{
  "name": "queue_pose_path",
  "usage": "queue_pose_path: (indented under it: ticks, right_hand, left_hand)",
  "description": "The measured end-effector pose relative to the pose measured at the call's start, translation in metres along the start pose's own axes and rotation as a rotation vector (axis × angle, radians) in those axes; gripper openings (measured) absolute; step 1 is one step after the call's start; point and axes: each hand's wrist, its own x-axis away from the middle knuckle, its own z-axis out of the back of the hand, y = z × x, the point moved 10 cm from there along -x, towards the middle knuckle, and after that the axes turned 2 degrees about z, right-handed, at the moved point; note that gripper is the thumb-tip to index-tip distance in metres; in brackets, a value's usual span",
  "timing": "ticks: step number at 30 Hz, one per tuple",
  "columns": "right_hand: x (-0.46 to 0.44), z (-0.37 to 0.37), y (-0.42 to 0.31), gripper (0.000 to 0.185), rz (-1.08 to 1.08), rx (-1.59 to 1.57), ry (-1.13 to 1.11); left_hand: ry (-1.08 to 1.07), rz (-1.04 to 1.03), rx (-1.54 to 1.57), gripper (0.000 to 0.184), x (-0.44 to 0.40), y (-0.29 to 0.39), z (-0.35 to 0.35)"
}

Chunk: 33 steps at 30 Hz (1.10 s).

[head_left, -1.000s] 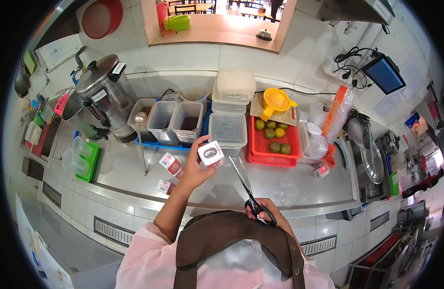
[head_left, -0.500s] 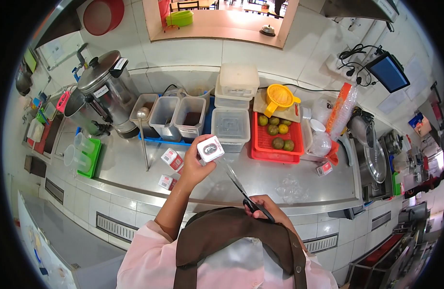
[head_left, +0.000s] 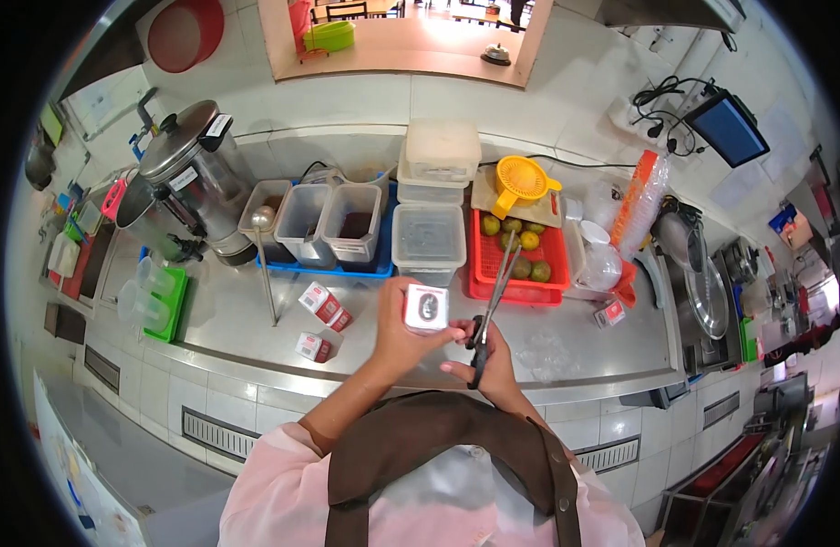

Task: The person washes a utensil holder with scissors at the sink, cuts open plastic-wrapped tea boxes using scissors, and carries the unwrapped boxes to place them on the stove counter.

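My left hand (head_left: 394,330) is wrapped round a small white carton (head_left: 427,308) with a dark oval print on its upward face. Black-handled scissors (head_left: 501,284) are in my right hand (head_left: 498,366), blades pointing up and away over the counter. The left fingertips are close to the scissor handles; whether they touch, I cannot tell. Left of my hands, red-and-white cartons (head_left: 313,346) lie on the steel counter (head_left: 237,342). Crumpled clear plastic (head_left: 546,351) lies to the right of my right hand.
Behind my hands stand a lidded clear container (head_left: 428,239), tubs in a blue tray (head_left: 383,264) and a red basket (head_left: 538,294) of round green fruit. A ladle (head_left: 267,273) leans from one tub. Further left are a steel urn (head_left: 201,182) and a green tray (head_left: 172,310).
The right hand has risen towards the left hand, and the scissors have swung from pointing up-left to up-right. The left hand and carton have moved slightly right and nearer to me.
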Motion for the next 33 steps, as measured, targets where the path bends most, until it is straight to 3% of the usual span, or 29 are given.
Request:
queue_pose_path:
  ticks: [1, 3, 6, 7, 10, 11, 14, 16, 18, 21, 23, 26, 29, 30, 31, 33]
  right_hand:
    - [-0.003, 0.002, 0.003, 0.055, 0.034, 0.028, 0.032]
    - [-0.008, 0.011, 0.002, 0.052, 0.083, 0.125, 0.124]
    - [-0.007, 0.029, 0.009, 0.044, -0.096, -0.02, 0.2]
    - [-0.007, 0.035, 0.01, 0.037, -0.122, -0.096, 0.227]
    - [0.002, 0.031, 0.026, 0.042, -0.383, -0.487, 0.193]
    - [0.003, 0.03, 0.025, 0.042, -0.433, -0.478, 0.167]
    - [0.011, 0.029, 0.033, 0.043, -0.569, -0.38, 0.064]
    - [0.014, 0.028, 0.044, 0.042, -0.637, -0.221, -0.041]
    - [0.014, 0.029, 0.042, 0.046, -0.602, -0.234, 0.006]
    - [0.007, 0.034, 0.025, 0.046, -0.439, -0.334, 0.085]
    - [0.006, 0.042, 0.009, 0.044, -0.301, -0.351, 0.105]
    - [0.011, 0.041, -0.01, 0.04, -0.22, -0.342, -0.044]
    - [0.022, 0.028, -0.019, 0.038, -0.29, -0.245, -0.158]
    - [0.027, 0.023, -0.02, 0.037, -0.313, -0.221, -0.188]
    - [0.03, 0.017, -0.018, 0.053, -0.367, -0.198, -0.213]
    - [0.037, 0.013, -0.011, 0.048, -0.425, -0.111, -0.292]
  left_hand:
    - [-0.045, 0.068, 0.076, 0.072, 0.011, -0.012, -0.017]
    - [-0.08, 0.008, 0.079, 0.07, 0.022, -0.004, -0.035]
    - [-0.363, 0.296, 0.385, 0.066, 0.019, -0.01, -0.052]
    - [-0.491, 0.34, 0.285, 0.073, 0.015, -0.01, -0.051]
    - [-0.565, 0.038, 0.137, 0.091, -0.002, 0.032, -0.034]
    - [-0.586, -0.08, 0.082, 0.1, -0.006, 0.046, -0.033]
    - [-0.728, -0.223, 0.029, 0.096, -0.005, 0.062, -0.042]
    - [-0.809, -0.213, 0.063, 0.092, -0.003, 0.06, -0.05]
    - [-0.902, -0.25, 0.037, 0.089, 0.003, 0.05, -0.057]
    - [-0.843, 0.092, 0.179, 0.076, 0.0, 0.023, -0.052]
    - [-0.61, 0.116, 0.378, 0.068, -0.006, 0.016, -0.039]
    - [-0.34, 0.184, 0.542, 0.062, -0.009, -0.013, -0.02]
    - [-0.224, 0.36, 0.562, 0.063, -0.002, -0.056, -0.013]
    - [-0.164, 0.364, 0.563, 0.064, -0.002, -0.059, -0.01]
    - [-0.103, 0.368, 0.564, 0.065, -0.002, -0.06, -0.01]
    - [-0.08, 0.347, 0.535, 0.066, -0.005, -0.055, -0.005]
